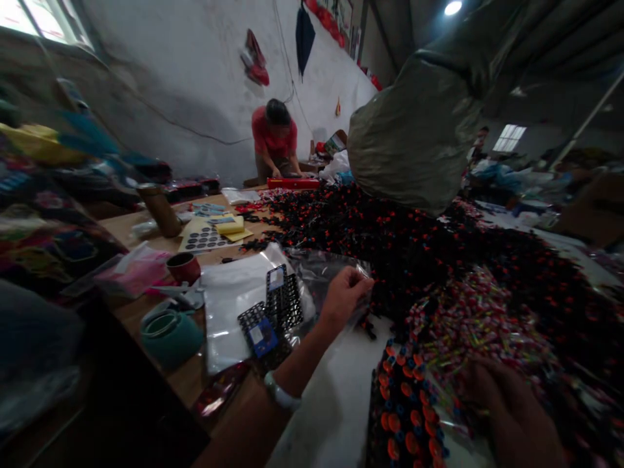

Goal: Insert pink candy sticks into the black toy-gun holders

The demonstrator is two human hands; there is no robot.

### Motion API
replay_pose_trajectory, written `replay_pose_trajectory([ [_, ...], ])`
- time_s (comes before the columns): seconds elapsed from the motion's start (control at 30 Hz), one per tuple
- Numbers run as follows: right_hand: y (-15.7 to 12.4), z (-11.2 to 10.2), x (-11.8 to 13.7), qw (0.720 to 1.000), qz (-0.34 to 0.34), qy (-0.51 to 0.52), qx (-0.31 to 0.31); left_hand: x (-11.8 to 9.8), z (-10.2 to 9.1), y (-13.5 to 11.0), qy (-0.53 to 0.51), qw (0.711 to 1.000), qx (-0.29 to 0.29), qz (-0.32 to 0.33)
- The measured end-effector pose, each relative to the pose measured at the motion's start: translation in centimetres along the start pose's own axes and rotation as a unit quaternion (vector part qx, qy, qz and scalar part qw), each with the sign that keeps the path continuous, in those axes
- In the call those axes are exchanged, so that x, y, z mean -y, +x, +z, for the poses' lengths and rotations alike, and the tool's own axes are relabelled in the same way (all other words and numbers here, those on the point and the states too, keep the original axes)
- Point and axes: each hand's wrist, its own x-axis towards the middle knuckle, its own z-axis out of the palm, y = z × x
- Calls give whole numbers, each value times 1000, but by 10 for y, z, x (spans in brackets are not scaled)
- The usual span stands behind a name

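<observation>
My left hand (344,296) is closed in a pinch on the edge of a clear plastic bag (319,273), which spreads out to its left. A pale bangle (283,392) circles that wrist. At the lower right, my right hand (511,409) is blurred over the near edge of a heap of small, brightly wrapped pieces (482,318); its fingertips are too smeared to show whether they grip anything. Between the hands stand rows of black pieces with orange and blue parts (404,403). Dark patterned cards (277,302) lie on white plastic sheets (224,305) left of my left hand.
A large heap of black and orange pieces (390,234) covers the table's middle and right. A big grey-green sack (414,130) hangs above it. A teal jar (171,341) and a dark red cup (184,268) stand left. Across the table, a person in red (275,140) bends over.
</observation>
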Motion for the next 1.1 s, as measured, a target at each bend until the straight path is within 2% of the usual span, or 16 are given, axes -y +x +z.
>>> replay_pose_trajectory([
  [0.1, 39, 25, 40, 982, -62, 112, 136, -13, 30, -22, -132, 985, 107, -34],
  [0.13, 47, 35, 52, 973, -69, 156, 155, -16, 35, -28, -155, 978, 132, -44],
  [0.2, 57, 53, 68, 955, -75, 209, 194, -18, 39, -36, -132, 980, 147, -37],
  [0.33, 69, 67, 69, 953, -41, 249, 165, -17, 27, -36, 24, 993, 109, 32],
  [0.47, 77, 69, 61, 958, -24, 264, 113, -17, 16, -32, 109, 991, 56, 60],
  [0.57, 76, 81, 68, 948, 6, 292, 125, -18, 21, -36, 155, 980, 22, 126],
  [0.63, 73, 88, 76, 941, -4, 304, 151, -19, 29, -40, 132, 980, 26, 146],
  [0.7, 71, 90, 83, 949, -38, 275, 152, -18, 34, -44, 53, 993, 29, 106],
  [0.8, 72, 87, 85, 979, -65, 178, 80, -17, 35, -44, -88, 996, 20, -4],
  [0.87, 73, 86, 84, 986, -72, 145, 43, -18, 32, -44, -137, 990, 14, -40],
  [1.03, 69, 88, 87, 976, -147, 92, 131, -22, 26, -49, -202, 978, -2, -53],
  [1.1, 66, 88, 90, 980, -152, 24, 129, -21, 23, -48, -256, 962, -27, -89],
])
